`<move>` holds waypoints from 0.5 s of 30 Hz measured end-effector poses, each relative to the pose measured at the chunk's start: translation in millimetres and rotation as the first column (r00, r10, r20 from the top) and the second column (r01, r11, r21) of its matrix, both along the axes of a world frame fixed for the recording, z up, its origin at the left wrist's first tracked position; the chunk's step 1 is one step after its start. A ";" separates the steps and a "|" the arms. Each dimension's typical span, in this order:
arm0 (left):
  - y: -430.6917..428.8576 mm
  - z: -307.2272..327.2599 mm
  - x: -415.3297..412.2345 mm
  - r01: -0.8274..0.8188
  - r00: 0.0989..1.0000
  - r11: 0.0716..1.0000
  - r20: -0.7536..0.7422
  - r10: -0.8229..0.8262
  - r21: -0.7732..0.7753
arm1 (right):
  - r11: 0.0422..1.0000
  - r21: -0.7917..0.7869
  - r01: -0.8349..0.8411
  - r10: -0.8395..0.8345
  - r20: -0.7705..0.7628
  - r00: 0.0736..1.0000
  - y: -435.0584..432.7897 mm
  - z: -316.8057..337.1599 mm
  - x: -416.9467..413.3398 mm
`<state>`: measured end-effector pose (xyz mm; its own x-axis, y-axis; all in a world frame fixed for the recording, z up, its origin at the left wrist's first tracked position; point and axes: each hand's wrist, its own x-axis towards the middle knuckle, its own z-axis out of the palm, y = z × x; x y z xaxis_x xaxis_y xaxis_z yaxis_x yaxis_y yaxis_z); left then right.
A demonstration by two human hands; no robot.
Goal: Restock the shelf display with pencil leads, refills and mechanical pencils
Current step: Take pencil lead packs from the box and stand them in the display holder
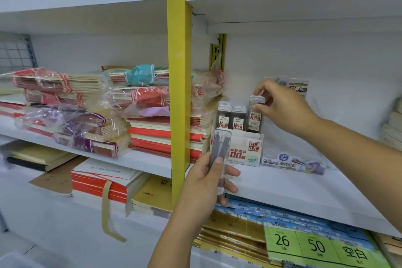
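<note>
White shelf board (293,198) spans the right bay, and we see bare board between its front edge and the goods at the back wall. A yellow upright (178,93) bounds the bay on the left, with wrapped notebook stacks (150,124) crowding up to it from the next bay. Just right of the upright stands a small card display box (247,150) (marked HB 0.5), with a flat pale pack (293,162) lying beside it. Our right hand (285,111) is above the box, thumb and fingers pinching the top of an upright lead case (255,118) at the box's right end, beside two rows of stocked cases (231,118). Our left hand (204,183) hangs before the shelf edge, gripping a clear case (220,148) of grey leads, thumb across its front.
</note>
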<state>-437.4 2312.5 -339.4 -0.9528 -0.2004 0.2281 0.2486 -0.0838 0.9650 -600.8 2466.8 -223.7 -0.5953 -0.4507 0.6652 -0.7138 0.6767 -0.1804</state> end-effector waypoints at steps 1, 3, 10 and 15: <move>-0.4 -0.2 -0.2 0.001 1.000 1.000 0.001 -0.001 0.002 | 0.999 -0.029 -0.018 0.020 0.054 0.998 -0.8 -1.6 -2.3; -1.7 -0.5 -0.6 -0.001 1.000 1.000 0.004 0.001 0.005 | 0.993 -0.109 -0.043 0.060 0.150 0.987 -1.0 -3.0 -7.1; -2.1 -0.2 -0.8 0.001 1.000 1.000 0.007 -0.001 0.001 | 0.993 -0.098 0.065 -0.055 0.097 0.994 -3.2 -12.9 -17.8; -1.7 1.4 0.2 -0.001 1.000 1.000 0.016 0.001 -0.017 | 0.980 -0.138 0.141 -0.126 0.116 0.985 -6.1 -14.1 -21.0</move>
